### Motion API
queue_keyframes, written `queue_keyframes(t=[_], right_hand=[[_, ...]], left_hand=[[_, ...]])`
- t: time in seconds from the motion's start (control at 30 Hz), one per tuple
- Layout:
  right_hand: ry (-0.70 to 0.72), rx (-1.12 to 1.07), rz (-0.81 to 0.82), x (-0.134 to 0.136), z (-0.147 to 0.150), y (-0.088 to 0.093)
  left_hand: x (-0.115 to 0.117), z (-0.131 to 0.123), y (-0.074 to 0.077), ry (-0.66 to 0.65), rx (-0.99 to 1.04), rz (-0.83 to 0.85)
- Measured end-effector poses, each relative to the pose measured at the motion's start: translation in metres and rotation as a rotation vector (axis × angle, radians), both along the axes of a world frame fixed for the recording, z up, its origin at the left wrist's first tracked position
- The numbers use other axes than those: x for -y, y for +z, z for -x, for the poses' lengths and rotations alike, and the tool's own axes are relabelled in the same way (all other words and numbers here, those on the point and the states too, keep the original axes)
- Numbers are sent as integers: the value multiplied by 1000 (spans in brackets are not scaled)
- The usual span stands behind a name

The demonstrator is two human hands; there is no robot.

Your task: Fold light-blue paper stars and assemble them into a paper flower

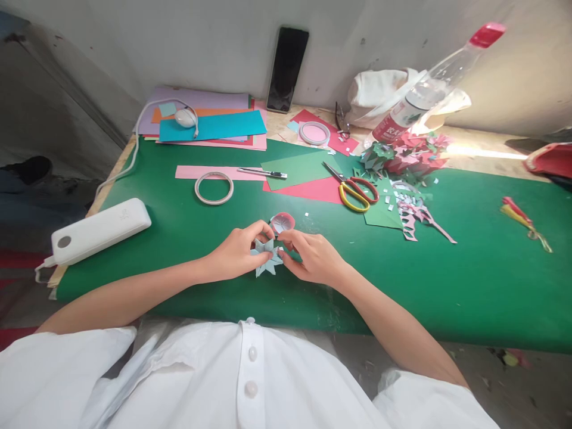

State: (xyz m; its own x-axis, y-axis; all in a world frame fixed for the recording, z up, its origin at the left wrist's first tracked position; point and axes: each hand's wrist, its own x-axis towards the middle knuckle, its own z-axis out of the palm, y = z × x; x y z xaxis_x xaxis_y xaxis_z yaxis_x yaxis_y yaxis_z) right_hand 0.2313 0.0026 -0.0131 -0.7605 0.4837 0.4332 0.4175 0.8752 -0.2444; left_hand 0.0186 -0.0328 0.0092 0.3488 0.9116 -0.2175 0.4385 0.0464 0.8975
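One pale blue paper flower [268,267] sits pinched in our left hand [232,253], thumb on top, above the green mat [447,268]. Petals radiate, one tip toward us; we cannot tell a long axis. Our right hand [316,256] has fingertips nearly together at its edge; whether clamped, we cannot tell.

Open bench [447,286] extends far to the right of the blue paper flower [267,267], with a red-and-yellow tassel [517,215] lying in this stretch. Left of the flower, a passage separates a tape roll [214,202] from a white power bank [102,231]. Just beyond the flower sits a pink paper cup [283,223]; farther beyond and rightward, scissors [348,181], paper scraps [412,215] and a tall bottle [395,122] obstruct reach.
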Motion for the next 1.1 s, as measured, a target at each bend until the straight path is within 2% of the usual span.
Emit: queue_keyframes(t=[0.13, 0.33, 0.67, 1.1], right_hand=[[38, 34, -133, -3, -1, 1], [88, 52, -152, -3, 0, 1], [133, -1, -14, -2, 1, 0], [80, -206, 146, 3, 4, -2]], left_hand=[[0, 0, -1, -16, 9, -6], [0, 0, 0, -25, 8, -18], [0, 1, -2, -40, -17, -18], [1, 1, -3, -45, 7, -12]])
